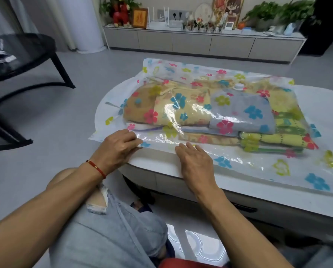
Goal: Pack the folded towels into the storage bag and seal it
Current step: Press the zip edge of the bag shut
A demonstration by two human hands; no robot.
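A white table (181, 171) with a rounded end fills the middle of the view, and a clear storage bag (278, 167) printed with coloured flowers lies flat across it, its near edge running along the table's near rim. Inside the bag sit the folded towels (190, 111), stacked and overlapping: a tan one to the left, a yellow one beside it, a grey-blue one on top toward the right, and green-and-yellow ones at the right end. A small white valve cap (239, 86) stands on the bag's top face near the far side. Behind, a low cabinet (200, 43) along the wall carries plants, frames and small ornaments, and a dark side table (26, 53) stands to the left. The left hand (117, 147), with a red cord (96, 168) at the wrist, rests on the bag's near left edge, its fingers curled and pinching the plastic there. The right hand (195, 163) lies flat just beside it, fingers straight and close together, pressing down on the bag's near edge.
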